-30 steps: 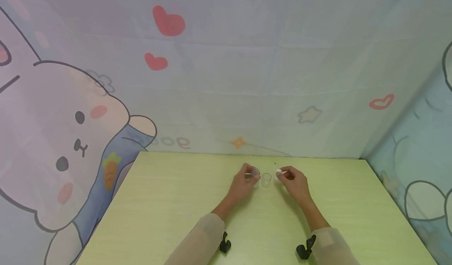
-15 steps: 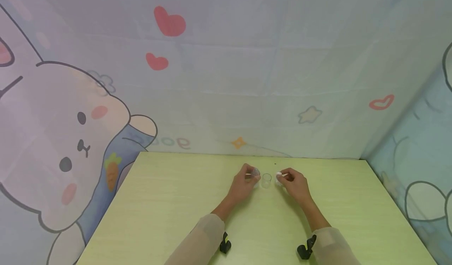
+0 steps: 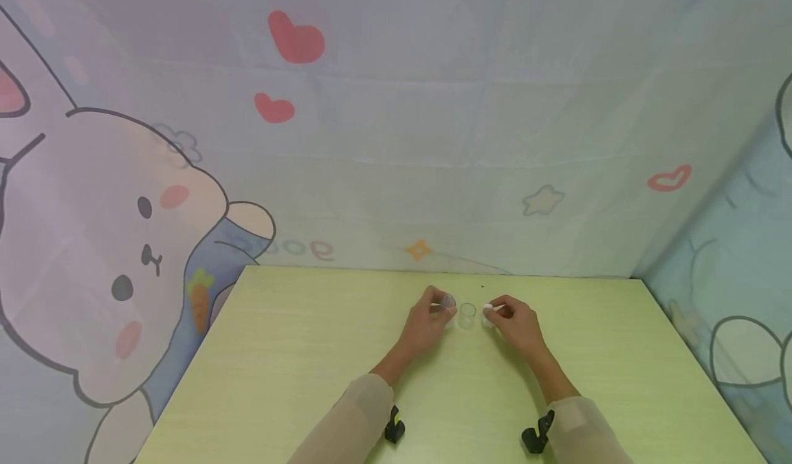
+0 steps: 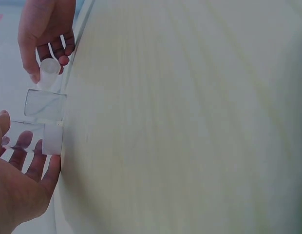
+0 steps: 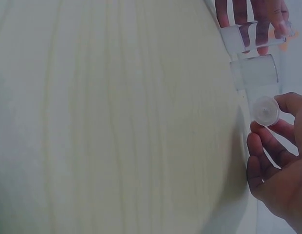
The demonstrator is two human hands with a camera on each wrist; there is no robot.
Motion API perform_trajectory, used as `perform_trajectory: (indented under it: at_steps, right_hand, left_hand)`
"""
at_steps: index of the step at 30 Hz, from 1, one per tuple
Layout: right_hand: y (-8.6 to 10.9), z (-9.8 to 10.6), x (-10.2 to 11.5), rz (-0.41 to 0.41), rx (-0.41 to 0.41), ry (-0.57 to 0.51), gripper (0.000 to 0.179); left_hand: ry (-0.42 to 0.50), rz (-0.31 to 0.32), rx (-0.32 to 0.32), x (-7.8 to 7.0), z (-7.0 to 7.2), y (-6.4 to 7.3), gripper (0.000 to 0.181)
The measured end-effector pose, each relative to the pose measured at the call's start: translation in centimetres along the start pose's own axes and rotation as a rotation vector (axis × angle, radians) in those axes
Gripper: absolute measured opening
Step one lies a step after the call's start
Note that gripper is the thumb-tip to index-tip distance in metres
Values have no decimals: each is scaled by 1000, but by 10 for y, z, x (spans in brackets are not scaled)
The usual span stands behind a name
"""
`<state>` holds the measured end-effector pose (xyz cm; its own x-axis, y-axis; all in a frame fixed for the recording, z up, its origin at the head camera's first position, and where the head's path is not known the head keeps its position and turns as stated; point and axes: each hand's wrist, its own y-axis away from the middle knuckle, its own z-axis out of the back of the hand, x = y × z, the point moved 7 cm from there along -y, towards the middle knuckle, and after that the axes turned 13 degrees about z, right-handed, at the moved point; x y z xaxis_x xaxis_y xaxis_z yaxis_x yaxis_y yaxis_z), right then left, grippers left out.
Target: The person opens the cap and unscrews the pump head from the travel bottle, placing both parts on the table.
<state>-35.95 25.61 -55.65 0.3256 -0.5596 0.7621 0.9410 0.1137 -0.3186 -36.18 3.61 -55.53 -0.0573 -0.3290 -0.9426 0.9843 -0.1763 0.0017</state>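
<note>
In the head view, my left hand (image 3: pixel 425 323) grips a clear cylindrical container (image 3: pixel 447 302) between thumb and fingers. Its lower end is white, as the left wrist view shows on the container (image 4: pixel 52 139), and sits right at the tabletop. Beside it, a clear glass cup (image 3: pixel 467 315) stands upright between both hands. My right hand (image 3: pixel 518 321) pinches a small translucent white container (image 3: pixel 488 311) just right of the cup. In the right wrist view, the round end of this small container (image 5: pixel 265 110) faces the camera, and its body overlaps the cup (image 5: pixel 260 70).
The pale yellow-green table (image 3: pixel 297 354) extends widely around the hands. Behind it hangs a printed cloth backdrop (image 3: pixel 396 141) with hearts and a cartoon rabbit. A tiny dark speck (image 3: pixel 482 286) lies near the far table edge.
My right hand, with the small white container, has come slightly down and nearer the body. The left hand and the middle cup stay where they were.
</note>
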Motion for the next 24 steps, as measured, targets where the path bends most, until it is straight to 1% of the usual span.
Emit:
perform_trajectory:
  at_steps: [8,15,24]
  right_hand:
    - [-1,-1,-5,8,34,27,25]
    - [0,-2,-6,9,56,23,24]
    - [-2,-3,-8,12,66,30,22]
  left_hand:
    - [-4,5,-4,-2,0,0,21]
    - [-6,6,0,-3,0,1,21]
    - [-6,-3,-7,-3,1,1,21]
